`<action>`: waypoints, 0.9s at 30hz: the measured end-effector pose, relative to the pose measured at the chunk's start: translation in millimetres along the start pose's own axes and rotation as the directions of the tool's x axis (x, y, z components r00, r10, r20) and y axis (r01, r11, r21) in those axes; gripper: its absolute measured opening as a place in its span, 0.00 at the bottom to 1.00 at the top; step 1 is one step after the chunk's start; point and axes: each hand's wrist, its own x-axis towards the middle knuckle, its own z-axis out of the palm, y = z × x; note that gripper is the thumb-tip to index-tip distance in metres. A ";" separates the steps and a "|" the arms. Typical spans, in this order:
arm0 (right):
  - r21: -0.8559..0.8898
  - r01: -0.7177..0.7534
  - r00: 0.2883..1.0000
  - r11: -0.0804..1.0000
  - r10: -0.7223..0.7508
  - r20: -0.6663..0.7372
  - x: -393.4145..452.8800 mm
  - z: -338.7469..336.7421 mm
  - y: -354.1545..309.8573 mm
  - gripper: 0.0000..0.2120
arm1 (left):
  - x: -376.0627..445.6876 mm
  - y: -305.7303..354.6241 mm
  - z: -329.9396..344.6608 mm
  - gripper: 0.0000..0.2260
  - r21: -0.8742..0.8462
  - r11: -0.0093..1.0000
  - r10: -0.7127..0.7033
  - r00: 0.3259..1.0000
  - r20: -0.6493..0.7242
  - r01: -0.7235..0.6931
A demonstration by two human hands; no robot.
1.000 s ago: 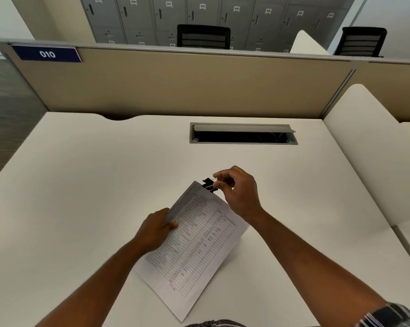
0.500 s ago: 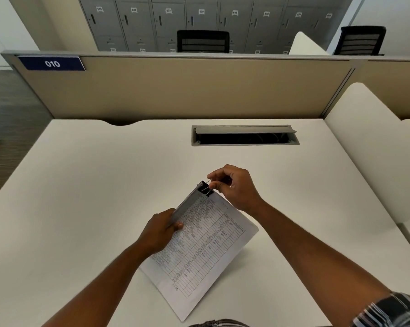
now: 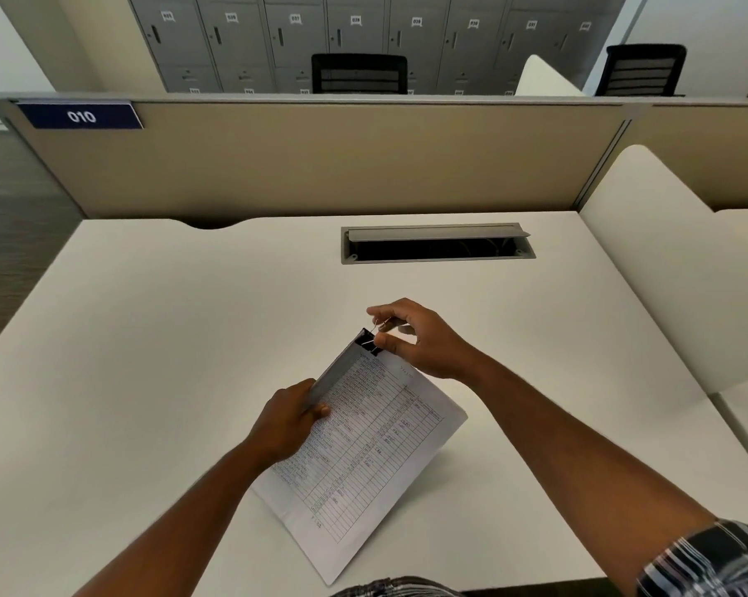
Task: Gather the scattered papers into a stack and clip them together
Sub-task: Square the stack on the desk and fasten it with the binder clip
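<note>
A stack of papers (image 3: 363, 445) is held tilted above a white table (image 3: 148, 359), a black binder clip (image 3: 368, 340) seated on its far corner.

The stack's left edge is gripped by the left hand (image 3: 288, 417); the clip's wire handles are pinched by the right hand (image 3: 419, 338). Bare tabletop is seen on all sides, bounded by a cable hatch (image 3: 436, 243), a beige partition (image 3: 320, 157) and grey lockers (image 3: 363, 32) beyond.

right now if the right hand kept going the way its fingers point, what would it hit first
The right hand points left, pinching the wire handles of the binder clip on the paper stack's top corner. The clip comes first; past it only bare desk shows, though depth is uncertain.
</note>
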 end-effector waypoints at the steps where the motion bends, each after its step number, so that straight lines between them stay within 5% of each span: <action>1: 0.005 -0.014 1.000 1.000 0.014 0.008 -1.8 0.0 1.3 0.26 | -0.1 0.5 -0.6 0.14 -0.007 1.000 -0.009 1.000 0.003 0.009; 7: 0.167 -0.123 0.985 0.978 0.141 -0.102 -18.4 -2.3 10.5 0.31 | -1.1 9.0 -6.4 0.14 0.000 0.999 -0.036 0.999 -0.019 0.036; 11: 0.204 -0.249 0.936 0.947 0.289 -0.201 -35.6 1.6 39.5 0.21 | -3.4 9.9 -12.5 0.17 -0.057 0.996 -0.071 0.996 -0.052 0.068; 14: 0.496 -0.314 0.842 0.810 0.479 -0.249 -51.3 14.4 47.9 0.28 | -2.0 7.7 -14.2 0.13 -0.191 0.972 -0.157 0.983 -0.091 0.137; 16: 0.674 -0.305 0.839 0.672 0.525 -0.144 -61.3 27.1 47.6 0.35 | -0.8 9.9 -14.0 0.11 -0.300 0.940 -0.209 0.970 -0.125 0.164; 18: 0.740 -0.293 0.871 0.606 0.488 -0.055 -66.4 38.3 41.9 0.27 | -1.2 18.7 -13.8 0.12 -0.416 0.897 -0.229 0.963 -0.143 0.152; 22: 0.733 -0.176 0.907 0.657 0.398 -0.139 -61.3 49.2 30.3 0.15 | -4.7 38.2 -11.9 0.09 -0.621 0.777 -0.251 0.956 -0.150 0.107; 27: 0.581 -0.066 0.832 0.811 0.367 -0.417 -50.3 42.9 11.0 0.13 | -6.5 59.1 -14.2 0.08 -0.704 0.710 -0.275 0.919 -0.282 -0.003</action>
